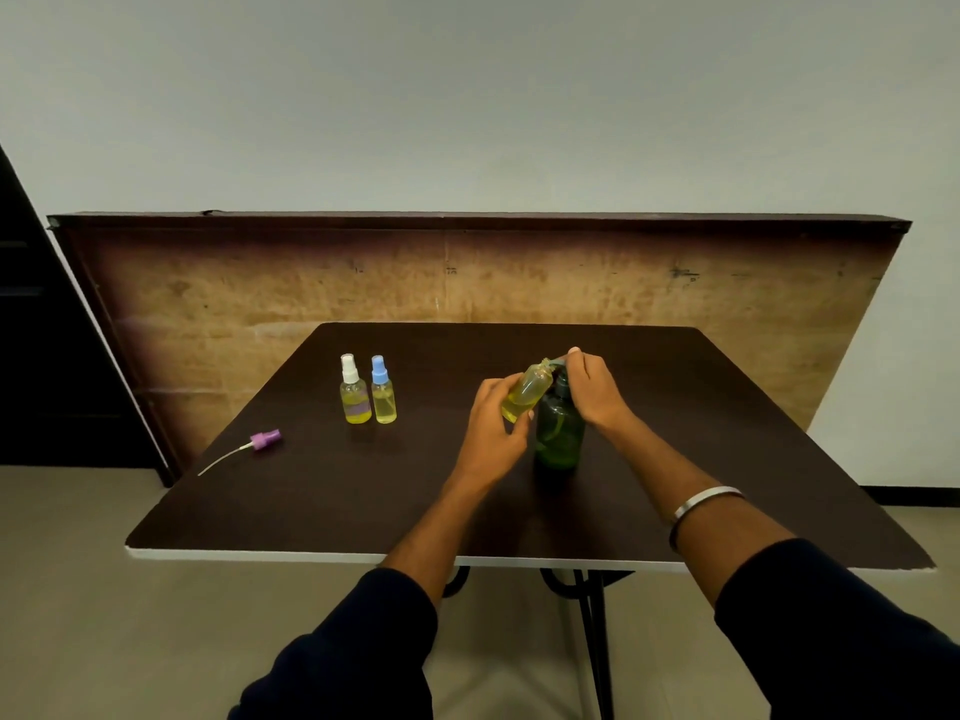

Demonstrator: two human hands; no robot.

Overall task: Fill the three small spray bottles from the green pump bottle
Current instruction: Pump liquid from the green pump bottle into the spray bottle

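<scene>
Far left of the fingers, a purple spray cap with its dip tube lies on the dark table; nearer, a white-capped bottle and a blue-capped bottle stand upright, just beside each other, both holding yellow liquid. The left hand curls round an uncapped spray bottle, tilted, its mouth at the pump spout; the right hand curls over the pump head of the green pump bottle, standing just right of the left fingers.

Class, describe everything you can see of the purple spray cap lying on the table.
The purple spray cap lies on its side near the left edge of the dark table, off its bottle. It looks like plastic, with a thin pale dip tube trailing toward the front-left. Nothing touches it but the tabletop; neither hand is near it.
</scene>
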